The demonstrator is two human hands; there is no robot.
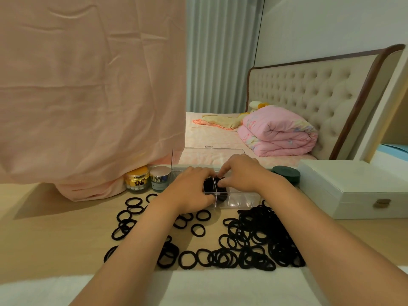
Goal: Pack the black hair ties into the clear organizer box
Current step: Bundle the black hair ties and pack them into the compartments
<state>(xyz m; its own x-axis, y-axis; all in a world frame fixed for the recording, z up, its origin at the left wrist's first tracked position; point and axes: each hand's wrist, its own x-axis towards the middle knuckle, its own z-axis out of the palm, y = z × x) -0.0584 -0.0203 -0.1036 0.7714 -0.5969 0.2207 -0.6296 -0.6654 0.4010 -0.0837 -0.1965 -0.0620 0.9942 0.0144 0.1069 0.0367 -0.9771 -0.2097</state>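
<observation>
Many black hair ties (pixel 254 237) lie scattered and heaped on the wooden table. A clear organizer box (pixel 240 200) stands behind them with its lid (pixel 209 154) raised. Black ties (pixel 215 187) fill the compartments near its middle; the right compartments look bare. My left hand (pixel 191 188) lies over the box's left part, fingers curled down onto the packed ties. My right hand (pixel 241 174) reaches in from the right, its fingertips pinching or pressing ties at the divider. The box's left end is hidden under my left hand.
Two cosmetic jars, a gold one (pixel 136 180) and a silver-lidded one (pixel 160 178), stand left of the box beside a hanging pink cloth (pixel 88 96). A dark green round tin (pixel 286 174) and a white case (pixel 353 188) sit to the right. A bed lies beyond the table.
</observation>
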